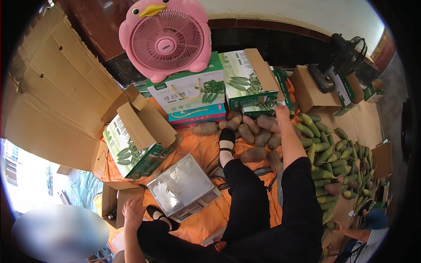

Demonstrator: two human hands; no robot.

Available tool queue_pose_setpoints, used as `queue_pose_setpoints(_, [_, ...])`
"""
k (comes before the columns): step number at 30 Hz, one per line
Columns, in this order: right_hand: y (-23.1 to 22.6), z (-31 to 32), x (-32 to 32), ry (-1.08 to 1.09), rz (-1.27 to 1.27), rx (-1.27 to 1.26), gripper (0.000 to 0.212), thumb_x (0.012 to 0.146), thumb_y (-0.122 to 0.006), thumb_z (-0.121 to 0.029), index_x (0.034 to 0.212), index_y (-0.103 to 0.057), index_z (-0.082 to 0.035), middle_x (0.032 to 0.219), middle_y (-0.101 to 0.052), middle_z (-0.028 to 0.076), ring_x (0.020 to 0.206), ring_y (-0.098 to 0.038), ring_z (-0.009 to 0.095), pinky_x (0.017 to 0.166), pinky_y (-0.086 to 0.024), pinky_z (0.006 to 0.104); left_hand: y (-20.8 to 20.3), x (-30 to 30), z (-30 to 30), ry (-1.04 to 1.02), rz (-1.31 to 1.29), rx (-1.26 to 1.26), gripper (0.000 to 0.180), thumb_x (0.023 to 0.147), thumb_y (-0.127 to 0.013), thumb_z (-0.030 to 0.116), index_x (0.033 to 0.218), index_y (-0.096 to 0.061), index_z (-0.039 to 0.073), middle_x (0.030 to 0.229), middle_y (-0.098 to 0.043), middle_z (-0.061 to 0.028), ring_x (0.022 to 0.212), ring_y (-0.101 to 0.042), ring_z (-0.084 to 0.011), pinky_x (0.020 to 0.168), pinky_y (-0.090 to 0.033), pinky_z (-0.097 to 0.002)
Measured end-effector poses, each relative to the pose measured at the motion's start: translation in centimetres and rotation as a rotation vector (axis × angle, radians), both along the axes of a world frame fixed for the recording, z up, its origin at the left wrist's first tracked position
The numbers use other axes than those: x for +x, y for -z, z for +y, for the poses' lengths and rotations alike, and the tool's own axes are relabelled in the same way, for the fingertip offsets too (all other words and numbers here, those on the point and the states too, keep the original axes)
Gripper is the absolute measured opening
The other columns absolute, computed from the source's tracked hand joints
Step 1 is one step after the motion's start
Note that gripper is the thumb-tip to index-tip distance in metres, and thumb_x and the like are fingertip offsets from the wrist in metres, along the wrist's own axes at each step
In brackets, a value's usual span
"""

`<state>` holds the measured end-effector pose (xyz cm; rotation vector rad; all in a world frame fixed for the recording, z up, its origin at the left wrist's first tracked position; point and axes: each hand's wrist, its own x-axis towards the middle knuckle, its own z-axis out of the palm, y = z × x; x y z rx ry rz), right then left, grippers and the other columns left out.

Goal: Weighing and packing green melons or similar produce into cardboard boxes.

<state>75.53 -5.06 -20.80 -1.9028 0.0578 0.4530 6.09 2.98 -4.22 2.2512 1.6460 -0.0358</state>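
Observation:
My right hand (283, 112) reaches forward to the lower right corner of a green and white radish carton (247, 79) with an open brown flap. Its fingers are too small and partly hidden to show whether they grip the carton. My left hand (133, 212) is held over my left knee, fingers loosely apart, with nothing in it. Beside that hand stands an open brown cardboard box (125, 199). Between my feet and the left carton sits a flat scale (182, 184) with a shiny silver top. Another open green and white carton (136, 149) stands beyond the scale.
Dark reddish radishes (254, 131) lie by my right foot. A big heap of green radishes (333, 162) spreads to the right. A pink fan (166, 41) stands on a closed carton (188, 94); a black fan (324, 74) tops a brown box. Another person's hand (337, 226) shows lower right.

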Motion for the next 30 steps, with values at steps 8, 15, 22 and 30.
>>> queue_pose_setpoints(8, [-1.6, 4.7, 3.5, -0.096, -0.210, -0.205, 0.083, 0.077, -0.075, -0.034, 0.142, -0.035, -0.001, 0.140, -0.045, 0.019, 0.127, -0.045, 0.035, 0.107, -0.034, 0.0408, 0.3, 0.1, -0.1, -0.049, 0.065, 0.051, 0.044, 0.072, -0.075, 0.016, 0.114, -0.064, 0.009, 0.121, -0.058, -0.0142, 0.121, -0.047, -0.0336, 0.103, -0.033, -0.0445])
queue_pose_setpoints(15, [3.0, 5.2, 9.0, -0.047, -0.248, 0.165, 0.078, 0.076, -0.078, -0.023, 0.138, -0.039, 0.004, 0.136, -0.049, 0.020, 0.125, -0.048, 0.028, 0.102, -0.038, 0.0363, 0.3, 2.0, 1.1, -0.019, 0.087, 0.000, 0.042, 0.072, -0.074, 0.015, 0.112, -0.064, 0.007, 0.117, -0.059, -0.0140, 0.118, -0.049, -0.0332, 0.102, -0.034, -0.0435])
queue_pose_setpoints(22, [0.8, 3.1, 6.1, -0.212, 0.066, 0.318, 0.050, 0.077, -0.077, -0.021, 0.117, -0.059, 0.003, 0.110, -0.064, 0.009, 0.095, -0.063, 0.022, 0.082, -0.048, 0.0365, 0.4, 1.0, 0.4, 0.011, 0.104, 0.039, 0.042, 0.070, -0.075, 0.015, 0.110, -0.063, 0.007, 0.113, -0.059, -0.0132, 0.114, -0.051, -0.0335, 0.100, -0.034, -0.0438])
queue_pose_setpoints(30, [-3.0, -6.9, 4.3, -0.304, 0.491, 0.557, 0.043, 0.082, -0.072, -0.020, 0.120, -0.059, -0.003, 0.114, -0.064, 0.009, 0.099, -0.064, 0.023, 0.085, -0.052, 0.0363, 0.0, 0.1, -0.3, 0.002, 0.080, 0.102, 0.043, 0.071, -0.076, 0.016, 0.111, -0.063, 0.008, 0.111, -0.059, -0.0119, 0.114, -0.050, -0.0322, 0.100, -0.034, -0.0449])
